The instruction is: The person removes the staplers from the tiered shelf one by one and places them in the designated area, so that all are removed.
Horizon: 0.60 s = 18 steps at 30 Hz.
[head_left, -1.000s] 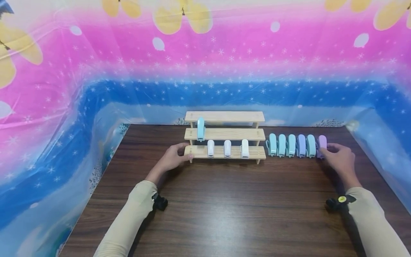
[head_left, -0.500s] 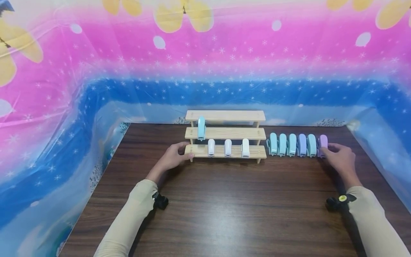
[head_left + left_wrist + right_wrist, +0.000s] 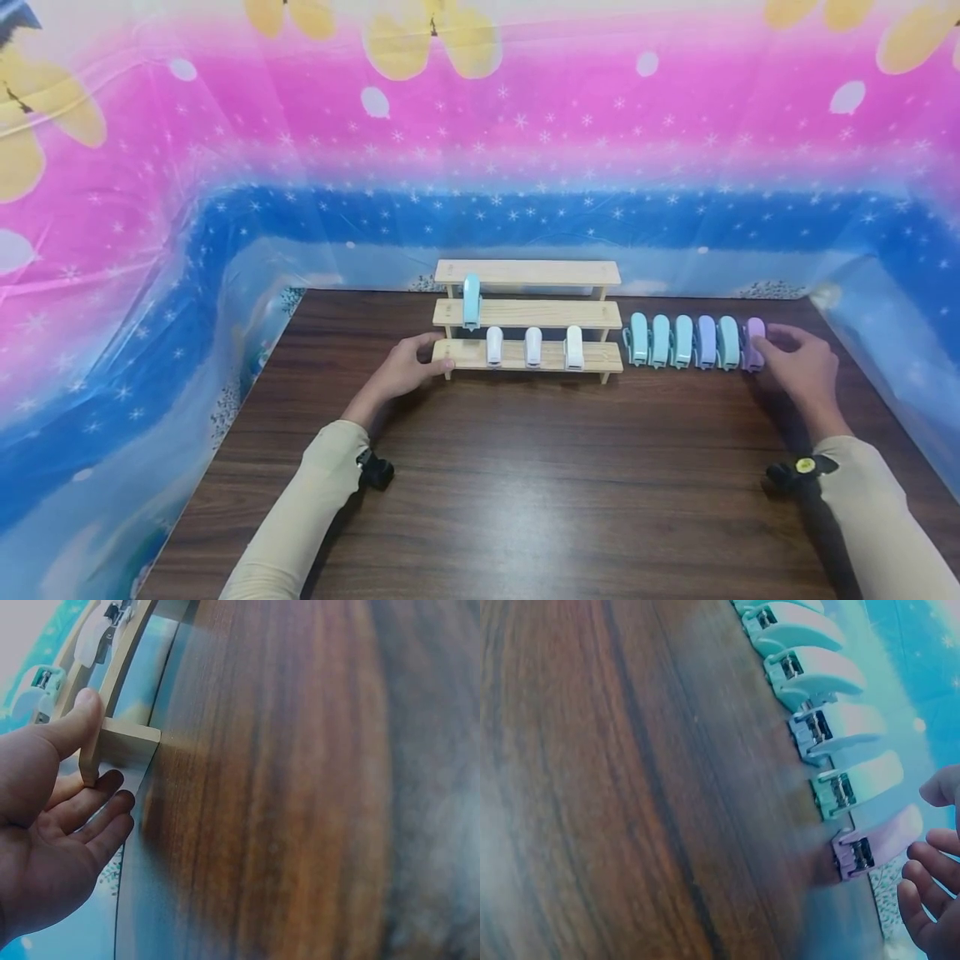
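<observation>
A three-step wooden stand (image 3: 527, 313) stands at the back of the table. My left hand (image 3: 405, 367) grips the left end of its lowest step; in the left wrist view the thumb lies on the board and the fingers are around its end. Three white mini staplers (image 3: 532, 347) are on that step, and a light blue stapler (image 3: 471, 302) is on the middle one. Right of the stand, several staplers (image 3: 682, 342) form a row, ending in a purple stapler (image 3: 753, 344). My right hand (image 3: 802, 367) is beside it, its fingers relaxed and just off it in the right wrist view.
The dark wooden table (image 3: 517, 483) extends in front of the stand and the row. A printed cloth (image 3: 480, 150) hangs behind and along the sides. Each wrist wears a black camera (image 3: 375, 471).
My right hand has eased slightly to the right, its fingers coming away from the purple stapler. The left hand keeps its place on the stand.
</observation>
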Motion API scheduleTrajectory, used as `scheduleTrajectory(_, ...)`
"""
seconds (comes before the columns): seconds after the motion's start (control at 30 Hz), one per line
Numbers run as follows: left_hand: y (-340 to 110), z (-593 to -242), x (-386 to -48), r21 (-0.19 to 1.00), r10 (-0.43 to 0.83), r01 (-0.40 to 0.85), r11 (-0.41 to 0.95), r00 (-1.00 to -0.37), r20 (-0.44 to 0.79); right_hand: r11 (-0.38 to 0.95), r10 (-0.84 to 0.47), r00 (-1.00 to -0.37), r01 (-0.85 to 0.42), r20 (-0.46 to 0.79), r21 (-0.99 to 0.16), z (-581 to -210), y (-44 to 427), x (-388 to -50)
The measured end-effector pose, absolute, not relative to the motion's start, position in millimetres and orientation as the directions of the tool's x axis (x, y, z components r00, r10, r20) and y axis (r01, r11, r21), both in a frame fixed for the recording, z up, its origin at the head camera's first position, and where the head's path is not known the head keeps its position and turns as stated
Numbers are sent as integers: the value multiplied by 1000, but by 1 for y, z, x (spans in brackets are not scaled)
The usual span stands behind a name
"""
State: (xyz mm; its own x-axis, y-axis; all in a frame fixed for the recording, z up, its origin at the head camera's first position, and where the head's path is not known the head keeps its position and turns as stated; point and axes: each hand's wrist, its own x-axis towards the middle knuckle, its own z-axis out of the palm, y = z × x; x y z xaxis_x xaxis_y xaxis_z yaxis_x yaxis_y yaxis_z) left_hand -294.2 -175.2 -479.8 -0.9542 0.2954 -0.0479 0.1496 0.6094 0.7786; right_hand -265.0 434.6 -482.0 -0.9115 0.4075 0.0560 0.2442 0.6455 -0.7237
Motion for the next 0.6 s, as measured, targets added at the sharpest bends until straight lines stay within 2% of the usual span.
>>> scheduleTrajectory(0.33, -176, -480, -294, 775, 295, 149, 614, -954, -50, 625, 420, -901, 204, 105, -753, -458, 421, -260)
scheduleTrajectory(0.6, -175, -480, -295, 775, 292, 150, 613, -955, -46, 675, 370, -913, 137, 172, -725, -437, 404, -261)
